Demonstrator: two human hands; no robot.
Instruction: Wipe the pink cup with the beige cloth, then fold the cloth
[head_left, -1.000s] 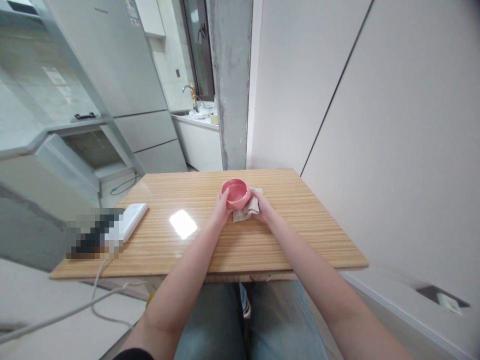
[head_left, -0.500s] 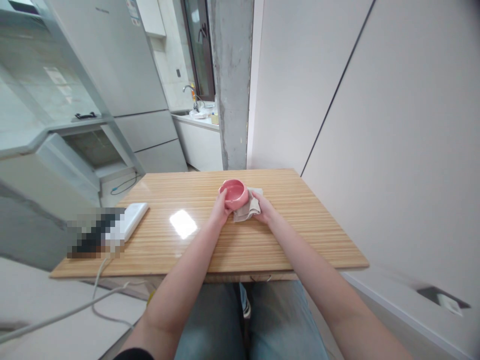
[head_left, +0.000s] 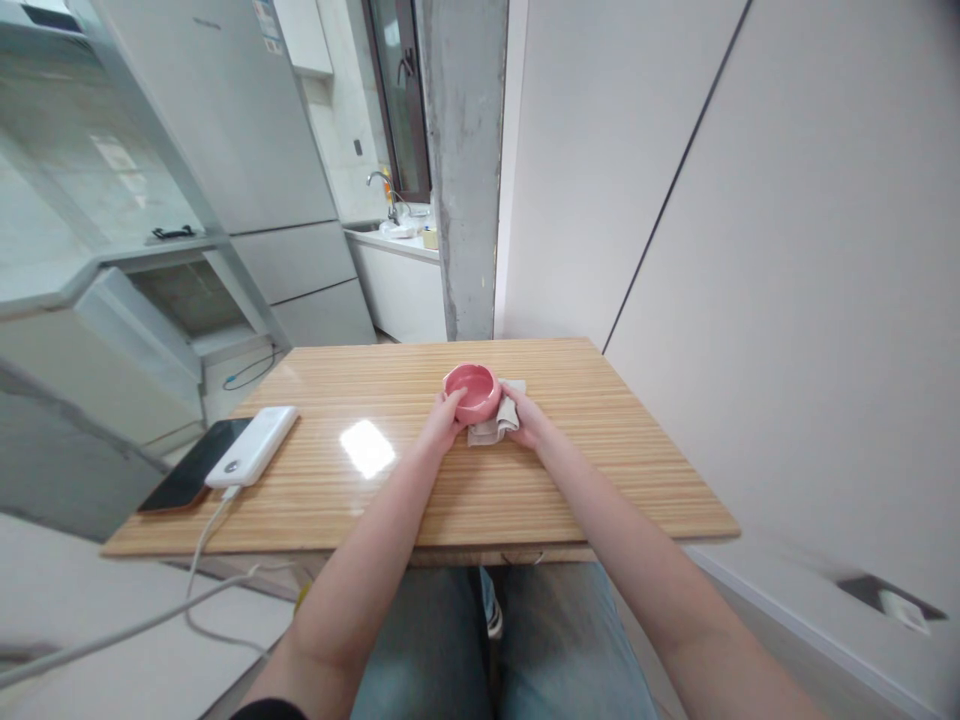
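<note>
A round pink bowl, perhaps an ashtray judging by its notched rim, is tilted slightly toward me over the far middle of the table. My left hand grips its left side, the thumb over the rim and the fingers hidden underneath. A grey-beige cloth lies under and to the right of the bowl, bunched up. Fingers of my right hand close on the cloth at the bowl's right side, with the thumb near the bowl's wall.
On the striped wooden table, a white power bank with a plugged-in cable overlaps a dark phone at the left. Behind stand a concrete pillar and a sink counter. A pale wall rises at the right.
The bowl has shifted slightly to the right, over more of the cloth, and its opening has turned a little. My left thumb now reaches further inside the rim.
</note>
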